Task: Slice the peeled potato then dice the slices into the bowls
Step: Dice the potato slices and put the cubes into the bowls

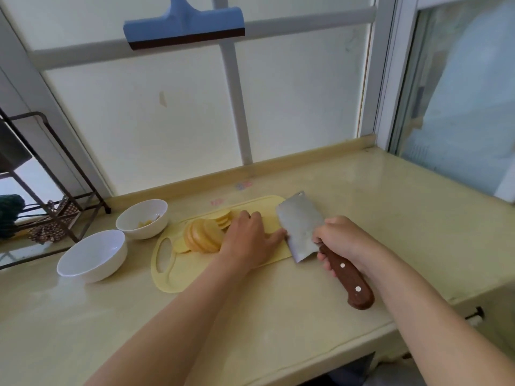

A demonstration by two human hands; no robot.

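The right hand (338, 240) grips a wood-handled steel cleaver (301, 227); the left hand (250, 238) lies open, palm down, on the pale yellow plastic cutting board (172, 277) beside fanned potato slices (204, 235), on a glossy cream worktop (390, 207) below frosted windows (167, 121).

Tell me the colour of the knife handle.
Dark reddish-brown wood with silver rivets; the knife handle shows best in the head view.

Sliced potato on cutting board, two bowls at its left.

Pale yellow potato slices (204, 235) fanned and overlapping on yellow cutting board (178, 277), near its handle end. Far white bowl (142, 218) holding a few diced pieces; near white bowl (93, 256) just beside it.
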